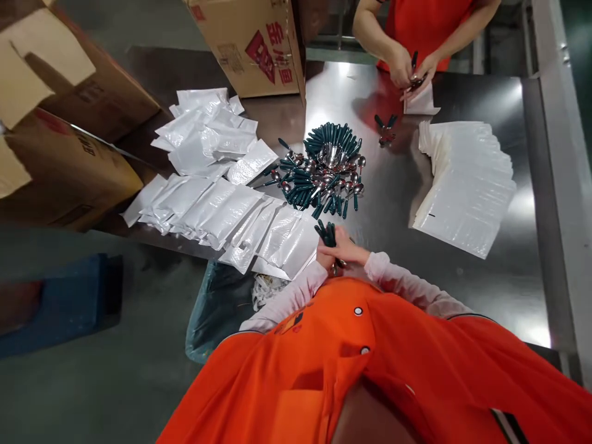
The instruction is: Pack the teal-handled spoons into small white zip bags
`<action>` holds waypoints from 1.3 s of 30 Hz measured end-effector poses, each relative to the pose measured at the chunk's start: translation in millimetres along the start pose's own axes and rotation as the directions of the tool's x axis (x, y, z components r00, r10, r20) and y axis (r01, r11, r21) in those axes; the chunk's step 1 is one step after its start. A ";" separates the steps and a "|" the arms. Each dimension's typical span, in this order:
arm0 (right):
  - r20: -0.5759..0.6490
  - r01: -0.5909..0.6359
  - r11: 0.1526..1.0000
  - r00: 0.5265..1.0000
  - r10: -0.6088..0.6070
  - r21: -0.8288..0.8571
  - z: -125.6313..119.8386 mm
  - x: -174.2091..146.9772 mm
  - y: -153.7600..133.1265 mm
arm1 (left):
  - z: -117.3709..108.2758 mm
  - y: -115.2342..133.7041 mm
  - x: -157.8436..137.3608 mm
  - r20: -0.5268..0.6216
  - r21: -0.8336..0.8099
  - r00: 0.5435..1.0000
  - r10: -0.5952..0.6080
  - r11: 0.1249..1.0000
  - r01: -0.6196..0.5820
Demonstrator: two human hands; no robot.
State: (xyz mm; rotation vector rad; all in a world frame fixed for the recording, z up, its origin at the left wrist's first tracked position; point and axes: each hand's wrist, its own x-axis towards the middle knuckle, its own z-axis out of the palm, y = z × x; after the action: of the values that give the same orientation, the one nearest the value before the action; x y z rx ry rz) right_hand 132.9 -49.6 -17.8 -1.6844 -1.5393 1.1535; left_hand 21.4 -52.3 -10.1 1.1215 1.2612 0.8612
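Observation:
Close to my body, over the table's near edge, I hold a small bundle of dark-green-handled spoons with the handles pointing away from me. My left hand is closed round the bundle from the left, partly hidden by the other hand. Across it lies my right hand, its fingers closed on the same spoons. A few shiny metal ends show below my hands. Just beyond lies a heap of similar spoons, most handles fanned outward. White padded mailers lie in an overlapping row to the left of my hands.
A fanned stack of flat white mailers lies right on the steel table. More mailers are piled left. Cartons stand at the back and left. A co-worker's hands hold utensils opposite. A lined bin stands below.

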 end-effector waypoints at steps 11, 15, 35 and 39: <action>-0.014 -0.085 0.804 0.995 0.095 -0.588 -76.4 135.0 7.3 | -24.3 -28.1 -33.0 0.243 -0.522 0.921 -0.306 0.759 0.390; -0.071 -0.287 0.812 0.953 0.293 -0.508 -60.4 144.6 14.8 | -29.6 -23.5 -26.8 0.317 -0.454 0.911 -0.264 0.802 0.390; 0.236 0.160 0.987 0.960 -0.149 -0.031 -163.6 39.2 -75.8 | -18.0 64.4 51.2 0.589 -0.151 0.801 -0.105 0.960 0.237; 0.095 0.110 0.994 0.989 -0.109 -0.006 -147.0 32.1 -79.9 | -13.9 62.4 35.1 0.652 -0.170 0.729 -0.210 0.896 0.410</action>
State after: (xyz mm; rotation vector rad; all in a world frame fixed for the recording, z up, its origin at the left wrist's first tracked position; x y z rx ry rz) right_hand 222.5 15.0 111.9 -1.5513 -1.6771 1.1847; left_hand 18.2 -0.1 40.8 0.8025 0.6947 0.3480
